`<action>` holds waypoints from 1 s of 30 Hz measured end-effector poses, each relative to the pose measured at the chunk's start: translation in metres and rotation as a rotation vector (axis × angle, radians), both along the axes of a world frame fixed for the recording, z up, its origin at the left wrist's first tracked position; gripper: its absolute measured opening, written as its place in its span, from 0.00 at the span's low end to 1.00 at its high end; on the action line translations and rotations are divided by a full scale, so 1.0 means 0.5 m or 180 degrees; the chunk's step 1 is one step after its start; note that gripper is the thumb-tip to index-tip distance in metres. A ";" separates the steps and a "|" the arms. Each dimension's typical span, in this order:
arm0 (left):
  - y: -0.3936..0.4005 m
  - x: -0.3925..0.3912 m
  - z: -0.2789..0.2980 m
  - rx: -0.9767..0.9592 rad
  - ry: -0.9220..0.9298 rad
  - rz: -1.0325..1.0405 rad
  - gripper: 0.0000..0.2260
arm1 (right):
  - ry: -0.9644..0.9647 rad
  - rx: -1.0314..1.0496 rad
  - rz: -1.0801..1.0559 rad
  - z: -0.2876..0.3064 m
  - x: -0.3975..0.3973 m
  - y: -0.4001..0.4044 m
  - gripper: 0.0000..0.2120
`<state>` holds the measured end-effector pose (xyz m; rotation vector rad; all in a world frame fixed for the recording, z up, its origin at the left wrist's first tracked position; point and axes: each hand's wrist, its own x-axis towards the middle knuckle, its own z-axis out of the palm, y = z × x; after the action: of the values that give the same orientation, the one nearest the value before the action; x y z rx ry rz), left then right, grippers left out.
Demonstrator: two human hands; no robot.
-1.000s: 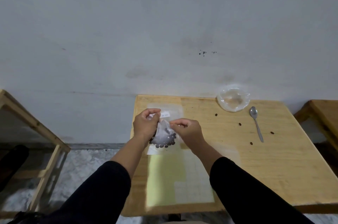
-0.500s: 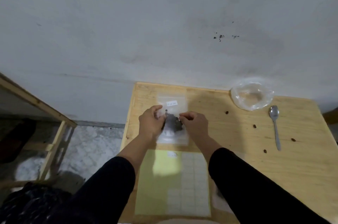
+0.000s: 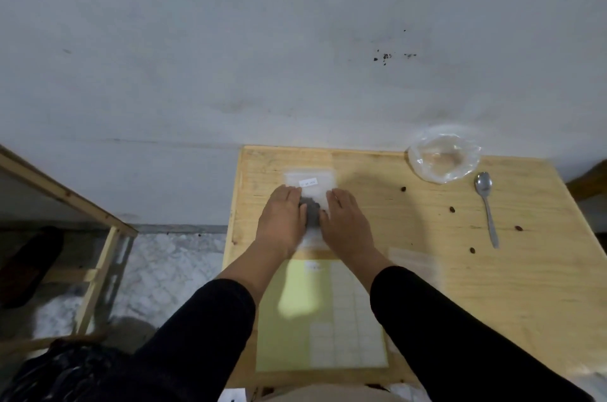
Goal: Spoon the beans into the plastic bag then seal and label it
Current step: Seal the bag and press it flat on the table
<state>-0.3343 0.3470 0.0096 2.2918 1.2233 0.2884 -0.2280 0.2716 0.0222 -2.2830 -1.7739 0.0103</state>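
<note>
The bag (image 3: 310,194), already filled with beans (image 3: 311,211) and bearing a label (image 3: 309,182), is being pressed flat on the table (image 3: 460,286) by the left hand (image 3: 282,224) and right hand (image 3: 348,224), fingers straight. The bowl (image 3: 443,160) is lying empty; only a few stray beans are left uncollected.

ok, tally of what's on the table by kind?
Loose beans: 4
Spoon: 1
Filled, labelled bag: 1
Clear empty bag: 1
Label sheet: 1
Total: 8
</note>
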 end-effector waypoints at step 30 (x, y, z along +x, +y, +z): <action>-0.389 0.140 -0.069 -0.0433 0.0550 -0.0978 0.21 | 0.1012 -0.0730 -0.1403 -0.073 0.133 -0.464 0.21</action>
<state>-0.2641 0.1523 -0.0251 2.3785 0.9175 -0.1026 -0.1614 0.0393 -0.0146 -2.6058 -1.1417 0.4883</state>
